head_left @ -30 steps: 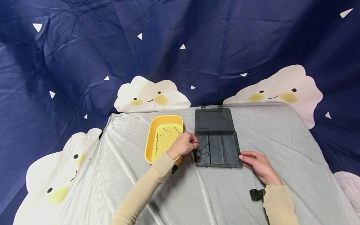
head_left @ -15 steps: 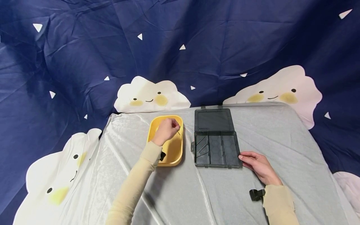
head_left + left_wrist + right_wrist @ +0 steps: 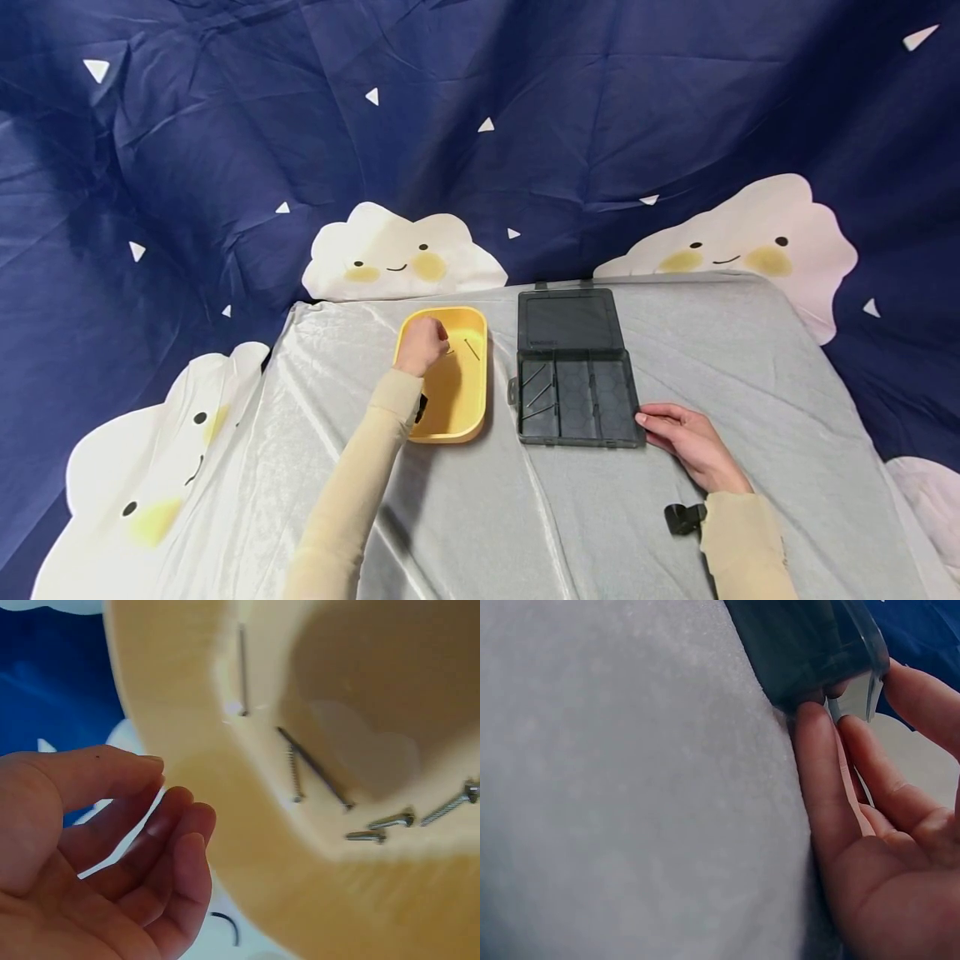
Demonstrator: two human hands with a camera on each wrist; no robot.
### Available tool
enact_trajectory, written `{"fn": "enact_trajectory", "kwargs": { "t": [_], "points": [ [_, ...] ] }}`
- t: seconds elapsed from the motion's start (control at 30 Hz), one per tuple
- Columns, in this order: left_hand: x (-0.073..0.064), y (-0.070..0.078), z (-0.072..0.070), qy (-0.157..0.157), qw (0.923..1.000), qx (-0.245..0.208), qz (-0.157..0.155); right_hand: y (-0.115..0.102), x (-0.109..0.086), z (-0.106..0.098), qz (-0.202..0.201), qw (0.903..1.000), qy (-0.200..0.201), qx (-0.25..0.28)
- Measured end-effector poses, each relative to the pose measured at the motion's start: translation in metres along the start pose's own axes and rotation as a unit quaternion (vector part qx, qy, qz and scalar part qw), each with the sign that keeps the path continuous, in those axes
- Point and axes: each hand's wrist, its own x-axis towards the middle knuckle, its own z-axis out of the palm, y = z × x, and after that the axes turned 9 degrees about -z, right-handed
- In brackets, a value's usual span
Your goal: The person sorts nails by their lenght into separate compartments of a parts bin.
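Note:
My left hand (image 3: 422, 343) is over the far left part of a yellow tray (image 3: 474, 400). In the left wrist view its fingers are loosely bent, the thumb tip close to the index fingertip, with nothing seen between them. Below lie a dark nail (image 3: 315, 769), a thin screw (image 3: 294, 772), another long thin fastener (image 3: 242, 671) and several short bolts (image 3: 391, 820). My right hand (image 3: 693, 446) holds the right edge of a dark, see-through compartment box (image 3: 577, 400) between thumb and fingers. Its left compartment contains several thin fasteners (image 3: 538, 395).
The box's lid (image 3: 570, 321) lies folded back, away from the person. A small latch (image 3: 513, 390) sticks out on the box's left side. Grey cloth (image 3: 480, 517) covers the table, and a dark blue curtain (image 3: 420, 142) with cloud prints hangs behind.
My left hand has left the box's left compartment, crossed left to the yellow tray and shifted a little further left over it. My right hand has stayed on the box's edge.

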Motion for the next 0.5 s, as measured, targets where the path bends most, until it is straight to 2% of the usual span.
{"fn": "enact_trajectory", "kwargs": {
  "t": [0.13,0.3,0.5],
  "points": [
    [0.004,-0.006,0.007,-0.027,0.999,0.02,-0.029,0.0,0.0,0.0,0.004,1.0,0.0,0.001],
    [0.006,-0.015,0.018,-0.03,0.997,0.053,-0.048,-0.001,0.0,0.0,0.006,1.0,0.0,0.0],
    [0.008,-0.021,0.028,-0.042,0.9949,0.056,-0.072,0.0,0.0,0.0,0.004,1.0,0.0,0.003]
  ]
}}
